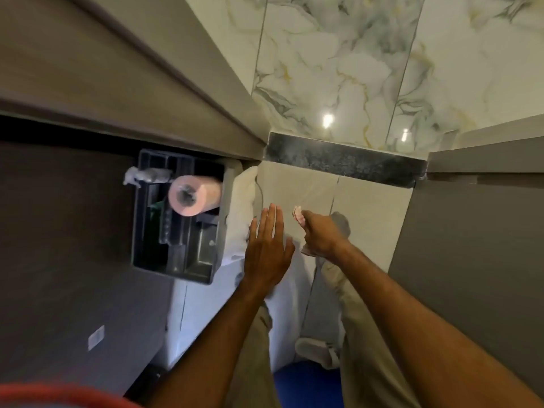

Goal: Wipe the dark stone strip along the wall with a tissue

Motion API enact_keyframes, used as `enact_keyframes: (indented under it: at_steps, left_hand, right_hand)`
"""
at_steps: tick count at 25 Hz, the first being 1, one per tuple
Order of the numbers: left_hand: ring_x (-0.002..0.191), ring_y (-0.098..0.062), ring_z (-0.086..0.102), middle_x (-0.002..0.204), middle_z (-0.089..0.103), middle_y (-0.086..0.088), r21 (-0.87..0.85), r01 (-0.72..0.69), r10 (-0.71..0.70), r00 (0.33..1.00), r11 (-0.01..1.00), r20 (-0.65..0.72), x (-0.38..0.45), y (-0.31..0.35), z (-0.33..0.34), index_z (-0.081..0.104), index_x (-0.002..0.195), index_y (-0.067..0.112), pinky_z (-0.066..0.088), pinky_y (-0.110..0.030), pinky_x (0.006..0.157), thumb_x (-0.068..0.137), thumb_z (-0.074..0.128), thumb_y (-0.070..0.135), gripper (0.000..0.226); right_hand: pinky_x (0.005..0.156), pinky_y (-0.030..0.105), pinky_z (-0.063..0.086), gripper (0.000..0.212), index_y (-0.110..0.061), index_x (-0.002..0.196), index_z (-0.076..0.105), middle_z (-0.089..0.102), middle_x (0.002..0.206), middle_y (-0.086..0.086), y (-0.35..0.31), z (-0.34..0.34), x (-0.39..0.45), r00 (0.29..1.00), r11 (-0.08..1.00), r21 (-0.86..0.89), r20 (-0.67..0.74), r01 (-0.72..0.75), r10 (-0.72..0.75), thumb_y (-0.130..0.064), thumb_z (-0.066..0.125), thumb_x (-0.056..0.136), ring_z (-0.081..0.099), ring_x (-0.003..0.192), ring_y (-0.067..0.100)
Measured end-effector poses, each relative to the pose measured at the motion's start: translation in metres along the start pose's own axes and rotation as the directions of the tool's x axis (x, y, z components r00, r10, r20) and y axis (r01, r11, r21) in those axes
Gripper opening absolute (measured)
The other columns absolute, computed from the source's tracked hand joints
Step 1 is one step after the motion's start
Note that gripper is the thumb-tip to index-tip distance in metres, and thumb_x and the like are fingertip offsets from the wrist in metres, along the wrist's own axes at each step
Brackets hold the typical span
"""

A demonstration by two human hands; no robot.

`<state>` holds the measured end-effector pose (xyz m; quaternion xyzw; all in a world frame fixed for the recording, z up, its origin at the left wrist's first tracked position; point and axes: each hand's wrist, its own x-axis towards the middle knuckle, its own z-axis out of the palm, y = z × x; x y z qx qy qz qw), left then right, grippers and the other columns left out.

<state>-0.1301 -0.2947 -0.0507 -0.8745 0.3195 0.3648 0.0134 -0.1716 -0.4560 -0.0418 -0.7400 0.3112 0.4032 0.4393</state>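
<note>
Both forearms are bare from wrist to the frame edge; no sleeve, watch or wristband is visible on either. The left hand (266, 245) carries no glove and no ring that can be made out. The right hand (321, 235) is likewise ungloved. The legs are covered by loose khaki-beige trousers (357, 319) with visible creases. One foot wears a light, off-white slipper or sandal (316, 351); its detail is blurred.
</note>
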Motion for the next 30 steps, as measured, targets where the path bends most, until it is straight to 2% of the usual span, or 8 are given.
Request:
enact_keyframes:
  at_steps: [6,9,12,16,20,24,27,30]
  left_hand:
    - [0.166,-0.04,0.027,0.178,0.026,-0.024,0.063,0.095,-0.081,0.977,0.993,-0.199,-0.089,-0.124,-0.005,0.027,0.169,0.0,0.024,-0.057,0.137,0.112,0.051,0.032,0.07]
    - [0.167,-0.04,0.022,0.178,0.022,-0.024,0.109,0.1,-0.068,0.961,0.989,-0.269,-0.108,-0.206,-0.003,0.024,0.17,-0.002,0.024,-0.057,0.137,0.116,0.039,0.031,0.064]
    - [0.17,-0.038,0.011,0.181,0.009,-0.024,0.221,0.103,-0.041,0.962,0.97,-0.268,-0.089,-0.274,-0.009,0.008,0.172,0.0,0.019,-0.057,0.138,0.119,0.018,0.035,0.065]
    - [0.171,-0.035,0.01,0.183,0.01,-0.02,0.117,0.01,0.03,0.941,0.993,-0.337,-0.024,-0.312,-0.021,0.009,0.173,0.004,0.013,-0.056,0.14,0.115,0.023,0.039,0.069]
    - [0.167,-0.042,0.021,0.179,0.022,-0.025,0.147,-0.137,0.184,0.902,0.98,-0.39,0.023,-0.326,0.006,0.021,0.171,0.001,0.009,-0.059,0.137,0.115,0.019,0.042,0.069]
    - [0.162,-0.048,0.034,0.173,0.036,-0.028,0.186,-0.112,0.193,0.839,0.976,-0.509,0.042,-0.329,0.034,0.035,0.166,-0.002,0.026,-0.071,0.133,0.115,0.01,0.053,0.079]
    - [0.16,-0.048,0.038,0.171,0.041,-0.027,0.221,-0.094,0.201,0.824,0.971,-0.531,0.053,-0.328,0.037,0.041,0.164,-0.001,0.024,-0.069,0.131,0.116,0.024,0.058,0.077]
    - [0.163,-0.048,0.031,0.175,0.034,-0.027,0.2,-0.095,0.19,0.826,0.975,-0.53,0.039,-0.326,0.027,0.032,0.168,0.0,0.019,-0.068,0.133,0.114,0.037,0.061,0.081]
  right_hand:
    - [0.095,0.04,0.055,0.034,-0.003,0.143,0.06,0.074,0.133,0.024,-0.095,0.082,-0.043,0.989,0.985,0.124,-0.107,0.119,-0.106,-0.022,0.047,0.118,0.071,0.116,0.043]
    - [0.089,0.029,0.042,0.04,-0.003,0.141,0.063,0.074,0.133,0.023,-0.148,0.137,-0.034,0.984,0.968,0.195,-0.113,0.155,-0.135,-0.03,0.043,0.119,0.07,0.109,0.036]
    - [0.09,0.025,0.041,0.035,-0.006,0.143,0.064,0.075,0.135,0.02,-0.194,0.188,-0.01,0.986,0.957,0.253,-0.117,0.143,-0.116,-0.026,0.048,0.118,0.069,0.111,0.033]
    - [0.109,0.043,0.057,0.035,-0.003,0.145,0.06,0.071,0.14,0.022,-0.217,0.247,0.044,0.989,0.966,0.247,-0.144,0.078,-0.043,-0.01,0.06,0.111,0.069,0.128,0.039]
    - [0.136,0.045,0.035,0.072,-0.005,0.168,0.033,0.035,0.177,0.019,-0.207,0.305,0.1,0.951,0.993,0.102,-0.309,0.057,-0.023,-0.003,0.067,0.105,0.034,0.166,0.036]
    - [0.143,0.044,-0.005,0.069,-0.01,0.176,-0.004,-0.011,0.186,0.012,-0.188,0.351,0.137,0.919,0.998,0.036,-0.392,0.05,-0.032,-0.035,0.029,0.121,-0.011,0.174,0.027]
    - [0.143,0.045,-0.009,0.077,-0.01,0.175,-0.008,-0.017,0.185,0.012,-0.19,0.356,0.13,0.926,0.99,0.115,-0.377,0.079,-0.03,-0.044,0.033,0.119,-0.017,0.173,0.03]
    - [0.143,0.042,0.006,0.074,-0.018,0.177,-0.004,-0.013,0.186,0.005,-0.18,0.35,0.068,0.888,0.955,0.158,-0.43,0.253,-0.164,-0.042,0.037,0.119,-0.01,0.174,0.025]
